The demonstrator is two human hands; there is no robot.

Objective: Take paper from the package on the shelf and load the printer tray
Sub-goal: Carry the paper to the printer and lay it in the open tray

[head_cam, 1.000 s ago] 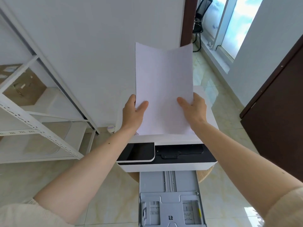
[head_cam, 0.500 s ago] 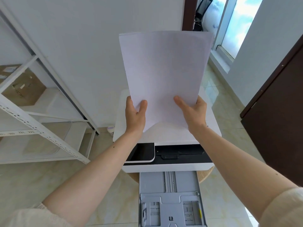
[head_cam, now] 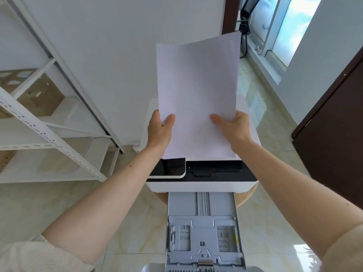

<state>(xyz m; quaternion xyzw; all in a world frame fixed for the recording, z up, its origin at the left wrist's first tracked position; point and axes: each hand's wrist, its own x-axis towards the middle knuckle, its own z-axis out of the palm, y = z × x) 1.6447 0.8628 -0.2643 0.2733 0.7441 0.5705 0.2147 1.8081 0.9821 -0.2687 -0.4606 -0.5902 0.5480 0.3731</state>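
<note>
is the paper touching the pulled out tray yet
Apart. In the head view both hands, left and right, hold the paper upright above the printer, whose front separates it from the empty tray.

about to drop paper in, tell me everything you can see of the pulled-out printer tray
The paper tray is a light grey plastic drawer, pulled out from the base of the white printer toward the camera. It holds no paper: its floor is bare. A ribbed track runs down its middle to a raised guide plate near the front, with label panels on either side, a small yellow mark at the right and a metal clip at the front edge. It sits level over the tiled floor. Neither hand touches it.
</note>
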